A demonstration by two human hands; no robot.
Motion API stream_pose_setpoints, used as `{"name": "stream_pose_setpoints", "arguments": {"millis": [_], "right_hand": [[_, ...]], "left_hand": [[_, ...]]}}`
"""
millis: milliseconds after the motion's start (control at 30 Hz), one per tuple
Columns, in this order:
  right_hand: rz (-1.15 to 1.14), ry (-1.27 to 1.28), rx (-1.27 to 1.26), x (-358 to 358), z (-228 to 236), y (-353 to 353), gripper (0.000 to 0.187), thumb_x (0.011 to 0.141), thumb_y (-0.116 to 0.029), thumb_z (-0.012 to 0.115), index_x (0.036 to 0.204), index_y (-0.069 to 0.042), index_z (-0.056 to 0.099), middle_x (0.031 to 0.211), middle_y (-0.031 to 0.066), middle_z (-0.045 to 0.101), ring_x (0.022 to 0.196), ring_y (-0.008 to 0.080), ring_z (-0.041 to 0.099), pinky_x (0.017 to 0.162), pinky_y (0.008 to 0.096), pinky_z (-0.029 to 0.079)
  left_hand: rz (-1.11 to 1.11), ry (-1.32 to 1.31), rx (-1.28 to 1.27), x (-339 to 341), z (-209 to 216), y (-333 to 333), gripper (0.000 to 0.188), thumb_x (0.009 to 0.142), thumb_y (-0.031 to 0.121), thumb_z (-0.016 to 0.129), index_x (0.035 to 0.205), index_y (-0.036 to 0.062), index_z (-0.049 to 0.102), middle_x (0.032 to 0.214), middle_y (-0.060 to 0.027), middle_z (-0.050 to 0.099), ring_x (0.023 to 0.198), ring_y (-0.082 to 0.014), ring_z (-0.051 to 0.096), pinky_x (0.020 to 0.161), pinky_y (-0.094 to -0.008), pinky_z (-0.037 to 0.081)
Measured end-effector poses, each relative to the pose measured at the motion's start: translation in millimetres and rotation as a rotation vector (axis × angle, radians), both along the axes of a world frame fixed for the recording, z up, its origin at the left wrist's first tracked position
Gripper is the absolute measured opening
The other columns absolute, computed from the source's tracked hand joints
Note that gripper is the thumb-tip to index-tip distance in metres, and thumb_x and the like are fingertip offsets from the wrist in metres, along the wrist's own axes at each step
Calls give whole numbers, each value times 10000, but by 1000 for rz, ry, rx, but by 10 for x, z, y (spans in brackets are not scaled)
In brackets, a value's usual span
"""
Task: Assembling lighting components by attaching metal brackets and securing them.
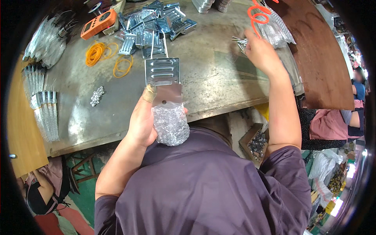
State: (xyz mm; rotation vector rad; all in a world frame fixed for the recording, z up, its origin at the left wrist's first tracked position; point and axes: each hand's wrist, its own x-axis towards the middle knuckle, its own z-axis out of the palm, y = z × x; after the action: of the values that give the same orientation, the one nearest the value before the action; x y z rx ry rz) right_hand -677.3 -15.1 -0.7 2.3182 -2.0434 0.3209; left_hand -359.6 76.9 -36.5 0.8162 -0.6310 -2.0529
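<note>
My left hand [141, 121] is closed round a bubble-wrapped metal piece [171, 124], held upright near the table's front edge. A flat metal plate [168, 93] sticks out of the wrap, with a shiny slotted bracket [162, 70] at its upper end. Two thin white strips rise beyond the bracket. Tan tape covers my left thumb tip. At the right of the table my right hand [258, 53] has its fingers bent together beside a small heap of screws [238, 41]; what is between them is too small to make out.
Slotted metal brackets [150, 25] lie piled at the back, near an orange device [98, 24] and yellow bands [94, 54]. Small silvery parts [96, 96] lie left. Bubble-wrapped bundles [45, 115] line the left edge. A red coiled hose [259, 15] hangs at the right.
</note>
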Motion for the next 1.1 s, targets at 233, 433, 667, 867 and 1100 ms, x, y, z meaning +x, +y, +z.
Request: {"name": "stream_pose_setpoints", "arguments": {"millis": [233,433,667,867,1100], "right_hand": [[91,35,25,76,-98,72,342,741,21,566,1067,-11,468,786,162,612,770,332,603,677,397,475],[407,-940,-37,980,58,538,390,721,46,566,1095,-40,497,816,56,586,712,132,582,666,250,485],[476,-1021,-137,1398,-39,680,287,720,80,606,971,-43,543,832,76,604,762,191,618,677,282,501],[688,-518,-467,1311,-86,605,276,713,4,664,970,-51,580,854,99,606,793,266,607,667,306,505],[-8,-217,-233,280,-180,124,354,741,-17,609,1068,-18,475,853,153,616,782,341,607,679,407,488]], "left_hand": [[20,33,35,-36,9,-12,520,930,484,415,1198,40,442,1017,-142,576,828,-277,625,715,-393,537],[82,-57,24,-84,47,-19,602,930,510,377,1206,-21,444,968,-180,579,813,-293,627,679,-402,534],[68,-26,-46,-86,27,-1,575,937,490,376,1215,-9,445,1033,-169,584,840,-270,633,718,-387,548],[77,-9,20,-121,38,-22,517,929,473,429,1201,33,429,995,-146,583,807,-246,629,692,-368,546],[22,49,205,23,65,-62,597,908,535,418,1137,-13,478,952,-187,592,827,-293,632,698,-411,539]]}}
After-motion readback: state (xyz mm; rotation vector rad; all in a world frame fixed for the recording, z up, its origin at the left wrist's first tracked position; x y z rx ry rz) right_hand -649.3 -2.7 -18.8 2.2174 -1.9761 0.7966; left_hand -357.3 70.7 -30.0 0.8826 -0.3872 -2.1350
